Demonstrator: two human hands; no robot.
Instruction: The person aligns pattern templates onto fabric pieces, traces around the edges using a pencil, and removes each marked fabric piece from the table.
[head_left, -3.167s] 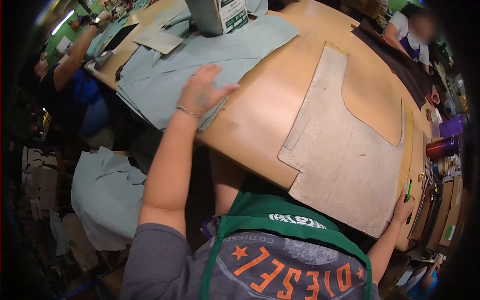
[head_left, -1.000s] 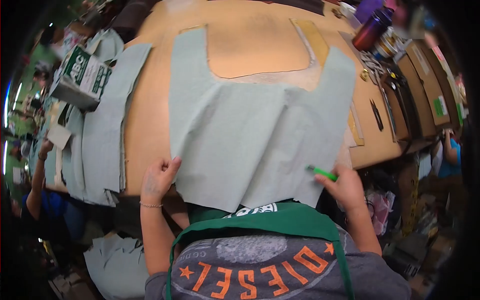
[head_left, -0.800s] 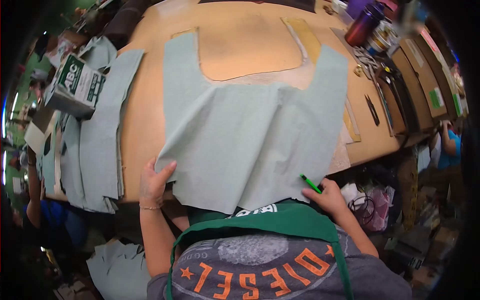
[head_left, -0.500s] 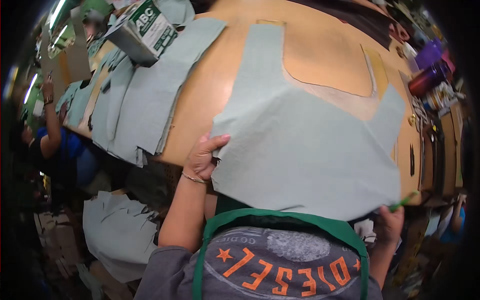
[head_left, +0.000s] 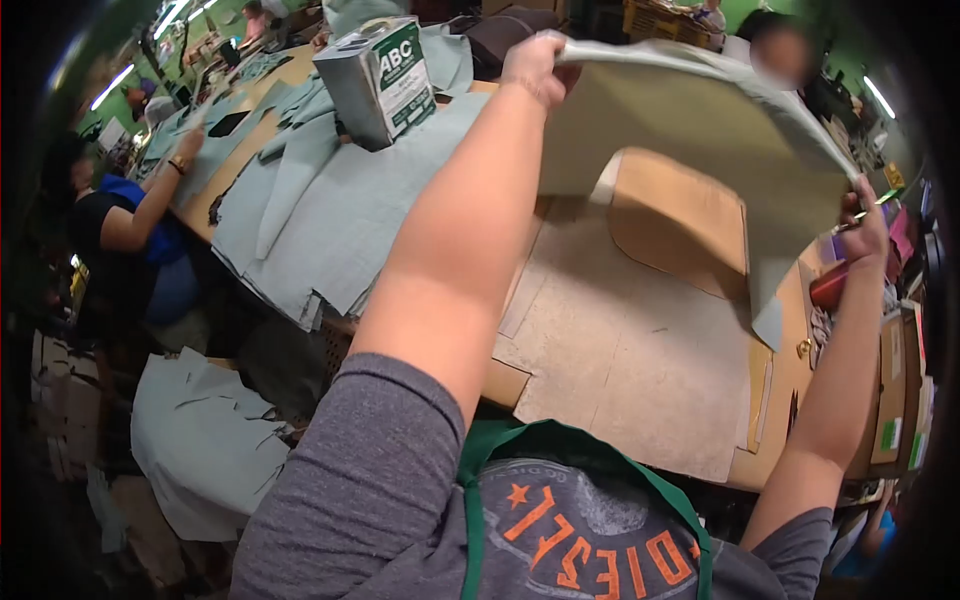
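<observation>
One pale template [head_left: 640, 340] lying by bench's [head_left: 505, 383] near edge. Sheet [head_left: 690, 110] hanging above template's far part; step seeming lift-and-turn, next move calling for even tension. Right hand [head_left: 865, 225] gripping right upper corner, fingers curling round, tips partly hidden. Left hand [head_left: 535, 70] pinching left upper corner. Beyond far edge, person [head_left: 785, 50] showing behind sheet.

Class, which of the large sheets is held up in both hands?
The raised sheet, spanning left hand to right hand above the table. The stacked sheets under the ABC can, and the pale heap at lower left, are in neither hand.
</observation>
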